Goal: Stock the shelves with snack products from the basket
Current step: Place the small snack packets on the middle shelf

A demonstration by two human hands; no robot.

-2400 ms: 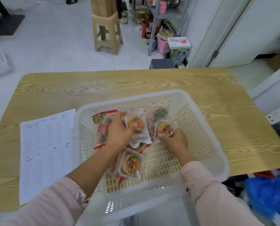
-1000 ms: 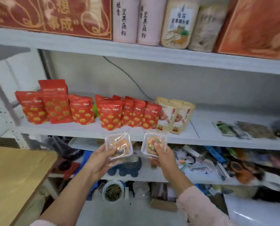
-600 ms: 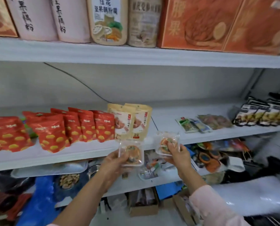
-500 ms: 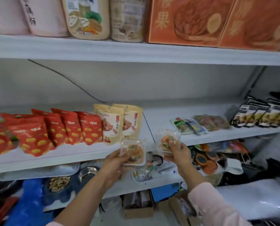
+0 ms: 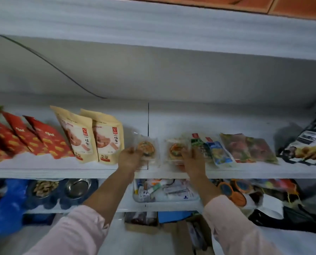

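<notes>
The left hand (image 5: 130, 159) grips one clear pastry pack (image 5: 146, 149) and the right hand (image 5: 193, 159) grips a second pack (image 5: 175, 150). The hands are apart, and both packs are low over the middle shelf (image 5: 80, 173) (blur hides whether they touch it), between the beige pouches (image 5: 91, 135) and the flat packets (image 5: 214, 151). This pair looks nearly placed but not let go; the basket is out of view. Half a second ago both packs hung in front of the shelf edge.
</notes>
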